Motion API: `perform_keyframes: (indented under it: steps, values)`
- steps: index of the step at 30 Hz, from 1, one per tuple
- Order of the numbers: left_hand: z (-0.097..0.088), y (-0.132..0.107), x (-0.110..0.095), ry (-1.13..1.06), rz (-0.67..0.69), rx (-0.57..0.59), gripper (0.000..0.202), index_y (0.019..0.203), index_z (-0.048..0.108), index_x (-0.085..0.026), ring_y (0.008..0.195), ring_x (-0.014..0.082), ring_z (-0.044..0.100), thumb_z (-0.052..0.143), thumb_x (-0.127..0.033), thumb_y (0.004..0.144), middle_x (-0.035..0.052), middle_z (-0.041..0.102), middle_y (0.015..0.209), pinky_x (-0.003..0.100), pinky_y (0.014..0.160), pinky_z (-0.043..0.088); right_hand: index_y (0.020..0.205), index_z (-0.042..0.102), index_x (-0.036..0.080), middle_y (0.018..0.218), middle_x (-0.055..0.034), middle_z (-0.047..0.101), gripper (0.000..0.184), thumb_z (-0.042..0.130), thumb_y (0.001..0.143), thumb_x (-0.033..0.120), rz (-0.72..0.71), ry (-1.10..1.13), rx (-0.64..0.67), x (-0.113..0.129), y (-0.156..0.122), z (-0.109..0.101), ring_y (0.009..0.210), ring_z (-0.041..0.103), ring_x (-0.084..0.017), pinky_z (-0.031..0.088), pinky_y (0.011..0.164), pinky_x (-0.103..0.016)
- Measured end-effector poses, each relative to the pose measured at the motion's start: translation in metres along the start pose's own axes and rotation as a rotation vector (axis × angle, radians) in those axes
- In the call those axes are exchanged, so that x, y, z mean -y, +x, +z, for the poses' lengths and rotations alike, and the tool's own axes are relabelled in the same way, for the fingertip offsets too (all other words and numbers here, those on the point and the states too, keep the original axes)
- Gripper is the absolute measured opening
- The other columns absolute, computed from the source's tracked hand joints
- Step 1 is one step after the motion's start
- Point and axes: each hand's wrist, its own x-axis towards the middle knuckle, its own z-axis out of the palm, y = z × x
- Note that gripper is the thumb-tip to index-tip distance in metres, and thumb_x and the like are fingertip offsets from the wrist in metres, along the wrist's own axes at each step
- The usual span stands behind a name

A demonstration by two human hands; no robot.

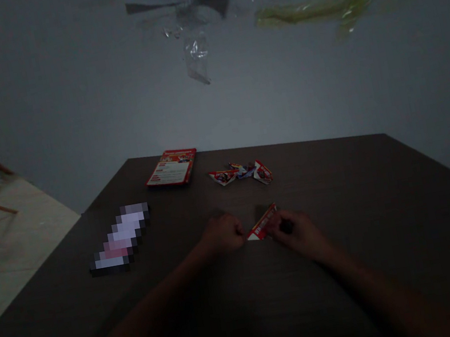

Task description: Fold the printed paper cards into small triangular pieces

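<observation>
Just below the frame's centre, the right hand (301, 233) pinches a folded red-and-white leaflet (264, 222), seemingly mid-fold; the left hand (224, 234) curls at its corner, its grip unclear. Folded paper pieces (263, 171) at centre look done; the leaflet stack (170, 172), left of centre, lies flat, apparently unfolded.

2 hands (222, 234) (304, 233), 1 ppr. (261, 225), 1 ppr. clump (246, 172), 1 leaflet stk. (172, 169), 1 phone (125, 232)

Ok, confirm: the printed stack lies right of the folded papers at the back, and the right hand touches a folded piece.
Wrong side: the head view shows the printed stack left of the folded papers; the right hand does touch a folded piece.
</observation>
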Motion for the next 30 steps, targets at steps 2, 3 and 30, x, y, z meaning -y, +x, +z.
perform_keyframes:
  steps: [2, 3, 30]
  values:
    - [-0.001, 0.000, 0.000, -0.006, 0.010, 0.013, 0.015, 0.074, 0.068, -0.019, 0.069, 0.0159, 0.060, 0.057, -0.025, 0.066, 0.0013, 0.068, 0.078, 0.022, 0.059, 0.040, 0.080, 0.059, 0.018, 0.071, -0.0012, 0.061, 0.016, 0.052, 0.082, 0.032, 0.063, -0.020, -0.160, -0.005, 0.002, -0.012, 0.066, 0.057, -0.015, 0.045, 0.064, -0.027]
    - [-0.001, 0.000, 0.000, -0.009, 0.013, 0.018, 0.015, 0.075, 0.068, -0.019, 0.069, 0.0157, 0.060, 0.058, -0.025, 0.066, 0.0012, 0.068, 0.078, 0.022, 0.058, 0.039, 0.083, 0.061, 0.018, 0.073, -0.0025, 0.063, 0.018, 0.052, 0.083, 0.033, 0.100, -0.055, -0.193, -0.009, 0.004, -0.017, 0.069, 0.058, -0.016, 0.046, 0.065, -0.028]
    - [0.027, -0.009, -0.016, -0.114, 0.060, -0.331, 0.016, 0.081, 0.064, -0.020, 0.096, 0.0230, 0.051, 0.067, -0.030, 0.069, 0.0039, 0.061, 0.093, 0.038, 0.086, 0.037, 0.101, 0.066, 0.016, 0.111, -0.0111, 0.061, 0.025, 0.048, 0.085, 0.023, -0.025, -0.248, -0.091, -0.024, 0.018, -0.003, 0.103, 0.055, -0.023, 0.041, 0.092, -0.040]
